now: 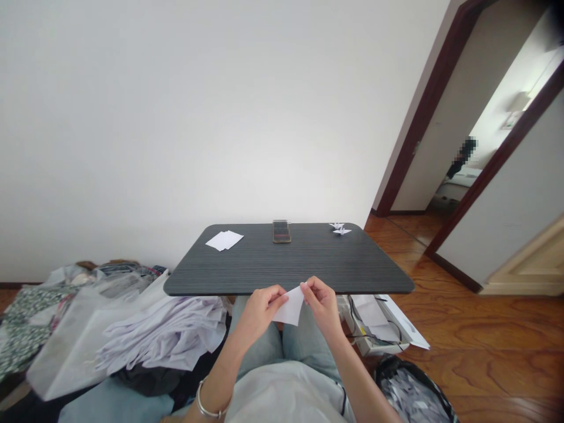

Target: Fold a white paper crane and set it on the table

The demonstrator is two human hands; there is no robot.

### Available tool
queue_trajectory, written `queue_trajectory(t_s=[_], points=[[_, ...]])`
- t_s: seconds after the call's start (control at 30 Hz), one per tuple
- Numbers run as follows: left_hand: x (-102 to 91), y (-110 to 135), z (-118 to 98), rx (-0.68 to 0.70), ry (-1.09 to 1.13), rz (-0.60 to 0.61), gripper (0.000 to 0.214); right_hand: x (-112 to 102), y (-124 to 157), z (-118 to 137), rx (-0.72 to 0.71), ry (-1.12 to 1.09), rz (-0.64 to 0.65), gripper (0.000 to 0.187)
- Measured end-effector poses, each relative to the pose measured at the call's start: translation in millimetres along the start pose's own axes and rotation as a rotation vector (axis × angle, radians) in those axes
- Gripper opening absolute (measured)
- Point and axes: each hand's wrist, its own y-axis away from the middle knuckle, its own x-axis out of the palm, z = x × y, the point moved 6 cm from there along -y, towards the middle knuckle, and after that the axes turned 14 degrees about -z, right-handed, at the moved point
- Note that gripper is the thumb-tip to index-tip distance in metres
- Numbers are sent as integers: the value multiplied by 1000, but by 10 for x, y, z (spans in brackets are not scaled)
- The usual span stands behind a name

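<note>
A small white folded paper [292, 308] hangs between my two hands, just in front of the near edge of the dark grey table [286, 264]. My left hand [259, 308] pinches the paper's left edge, fingers closed. At the paper's upper right corner my right hand [321, 302] pinches it with thumb and fingertips. Both hands hover above my lap, below the tabletop's level.
On the table lie white paper sheets [224, 239] at the back left, a phone [281, 231] at the back middle and small folded paper figures [339, 228] at the back right. Piled clothes and bags [132, 329] lie left; papers and cables [379, 326] right. A doorway [467, 164] opens at right.
</note>
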Motion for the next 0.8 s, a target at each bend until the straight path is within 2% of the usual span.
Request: queue_trajectory(t_s=[0.17,0.37,0.47,0.8], points=[[9,-6,-5,40,-89,-16,30,32,13,10,-24,47,30,30],[50,-23,-53,2,73,-62,28,128,61,57,-60,79,126,25],[74,-21,-69,-10,138,-54,27,138,71,74,-60,60,134,22],[126,-5,-71,-5,172,-22,28,108,67,154,-92,86,152,28]])
